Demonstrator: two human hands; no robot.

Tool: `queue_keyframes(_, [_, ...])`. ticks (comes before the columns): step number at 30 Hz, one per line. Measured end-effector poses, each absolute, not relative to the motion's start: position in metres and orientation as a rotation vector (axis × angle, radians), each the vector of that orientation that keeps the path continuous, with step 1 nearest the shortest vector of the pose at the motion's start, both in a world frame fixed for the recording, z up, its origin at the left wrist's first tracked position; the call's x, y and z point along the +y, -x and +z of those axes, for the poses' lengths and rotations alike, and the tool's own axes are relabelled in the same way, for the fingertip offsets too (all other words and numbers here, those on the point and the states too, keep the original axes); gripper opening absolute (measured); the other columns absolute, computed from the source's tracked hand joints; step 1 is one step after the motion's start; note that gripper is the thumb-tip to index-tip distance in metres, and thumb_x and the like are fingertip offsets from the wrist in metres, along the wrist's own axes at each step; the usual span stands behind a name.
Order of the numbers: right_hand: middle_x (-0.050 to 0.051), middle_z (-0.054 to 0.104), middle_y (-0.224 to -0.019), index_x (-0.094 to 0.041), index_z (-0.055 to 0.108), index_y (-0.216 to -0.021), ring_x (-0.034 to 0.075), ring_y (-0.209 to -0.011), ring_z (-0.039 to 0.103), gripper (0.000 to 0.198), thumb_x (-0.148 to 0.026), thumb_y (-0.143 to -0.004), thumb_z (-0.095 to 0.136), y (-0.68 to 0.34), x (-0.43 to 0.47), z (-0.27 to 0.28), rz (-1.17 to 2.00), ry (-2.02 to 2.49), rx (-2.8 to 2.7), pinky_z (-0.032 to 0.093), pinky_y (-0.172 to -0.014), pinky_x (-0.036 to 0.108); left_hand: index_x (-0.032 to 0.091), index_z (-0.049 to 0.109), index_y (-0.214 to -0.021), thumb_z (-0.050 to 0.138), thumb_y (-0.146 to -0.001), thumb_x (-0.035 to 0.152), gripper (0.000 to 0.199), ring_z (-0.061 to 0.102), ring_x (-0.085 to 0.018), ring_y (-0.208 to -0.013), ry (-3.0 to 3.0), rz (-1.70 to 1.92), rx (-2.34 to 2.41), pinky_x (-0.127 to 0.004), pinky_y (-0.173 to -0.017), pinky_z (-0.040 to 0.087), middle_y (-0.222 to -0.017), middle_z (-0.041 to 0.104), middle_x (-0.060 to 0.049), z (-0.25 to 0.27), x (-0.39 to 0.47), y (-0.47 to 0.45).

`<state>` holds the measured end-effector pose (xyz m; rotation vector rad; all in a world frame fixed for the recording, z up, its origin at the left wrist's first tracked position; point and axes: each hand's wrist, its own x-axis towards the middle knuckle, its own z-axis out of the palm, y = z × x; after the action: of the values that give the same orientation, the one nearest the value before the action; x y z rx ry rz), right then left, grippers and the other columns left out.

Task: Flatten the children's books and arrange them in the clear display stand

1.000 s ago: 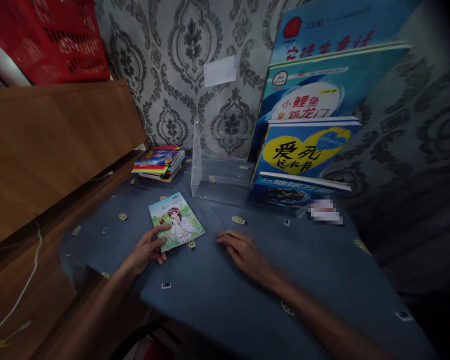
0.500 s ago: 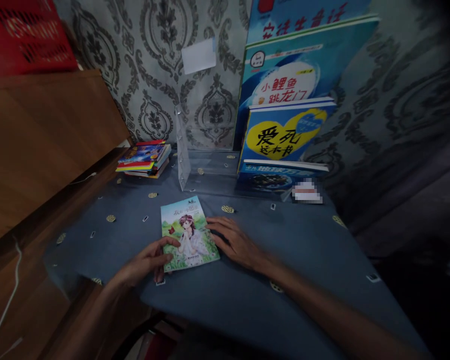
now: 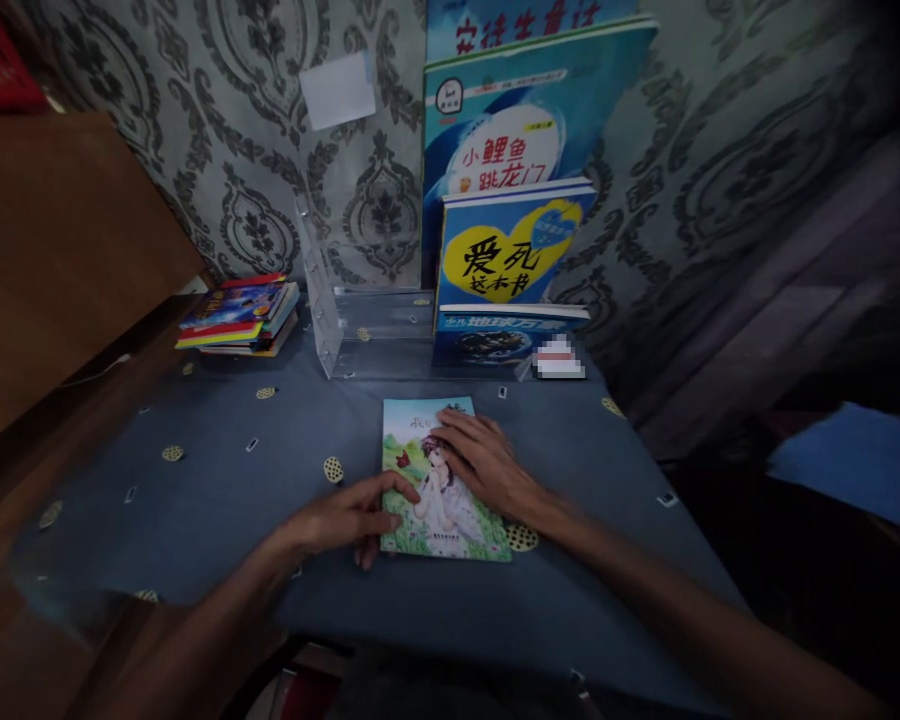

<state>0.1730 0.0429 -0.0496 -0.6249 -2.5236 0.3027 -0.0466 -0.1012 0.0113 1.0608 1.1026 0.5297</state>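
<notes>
One book (image 3: 441, 508), partly beneath the fingers (image 3: 396, 483)

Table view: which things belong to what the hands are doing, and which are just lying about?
In use, it seems:
small book
left hand, at its left edge
right hand, over its cover
table, underneath

Just lying about, untouched:
pile of books
clear stand
big books standing in it
white card
</notes>
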Motion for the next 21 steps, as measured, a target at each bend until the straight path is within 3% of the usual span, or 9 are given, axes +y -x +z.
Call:
queue_keyframes(8, [0.015,0.063,-0.141,-0.02,0.065,-0.13,0.029,-0.134,0.055,0.037,-0.03,-0.103,0.04,-0.194,0.049,-0.05,0.273,0.78,-2.501,0.043,-0.111,0.055,0.022,0.046,-0.132,0.059,-0.092,0.056,0.054,0.051,-0.01,-0.036,-1.188,0.295,1.112,-0.017,-0.042,0.036,-0.053,0.06,0.007,0.02,-0.066,0.04])
queue_keyframes(11, [0.014,0.063,-0.141,-0.022,0.065,-0.13,0.03,-0.134,0.055,0.037,-0.03,-0.103,0.041,-0.192,0.049,-0.053,0.284,0.779,-2.481,0.043,-0.111,0.057,0.022,0.055,-0.127,0.05,-0.098,0.051,0.041,0.048,-0.011,-0.037,-1.438,0.32,1.322,-0.02,-0.046,0.037,-0.047,0.052,0.009,0.026,-0.051,0.045])
queue_keyframes(13, [0.013,0.063,-0.141,-0.024,0.064,-0.13,0.03,-0.135,0.055,0.036,-0.029,-0.102,0.042,-0.191,0.049,-0.055,0.299,0.768,-2.475,0.043,-0.111,0.058,0.022,0.063,-0.116,0.048,-0.1,0.039,0.027,0.057,-0.014,-0.049,-1.71,0.417,1.604,-0.023,-0.054,0.042,-0.055,0.057,0.004,0.026,-0.039,0.047])
queue_keyframes(15, [0.013,0.062,-0.142,-0.023,0.064,-0.129,0.03,-0.135,0.055,0.035,-0.029,-0.102,0.042,-0.19,0.05,-0.056,0.301,0.763,-2.472,0.043,-0.111,0.058,0.022,0.065,-0.11,0.049,-0.099,0.028,0.021,0.067,-0.019,-0.074,-1.973,0.5,1.874,-0.027,-0.068,0.048,-0.077,0.068,-0.002,0.019,-0.027,0.046])
queue_keyframes(18, [0.014,0.063,-0.141,-0.021,0.065,-0.129,0.03,-0.135,0.055,0.036,-0.03,-0.103,0.041,-0.191,0.051,-0.056,0.297,0.753,-2.475,0.043,-0.112,0.058,0.019,0.064,-0.111,0.048,-0.098,0.023,0.021,0.064,-0.026,-0.106,-2.227,0.556,2.0,-0.037,-0.088,0.052,-0.112,0.069,-0.011,0.001,-0.014,0.046])
queue_keyframes(21, [0.014,0.063,-0.14,-0.02,0.064,-0.129,0.029,-0.135,0.055,0.036,-0.029,-0.103,0.041,-0.192,0.051,-0.053,0.288,0.741,-2.493,0.044,-0.111,0.058,0.018,0.062,-0.114,0.047,-0.099,0.022,0.021,0.062,-0.027,-0.115,-2.335,0.577,1.982,-0.045,-0.1,0.05,-0.124,0.067,-0.013,-0.018,-0.009,0.05])
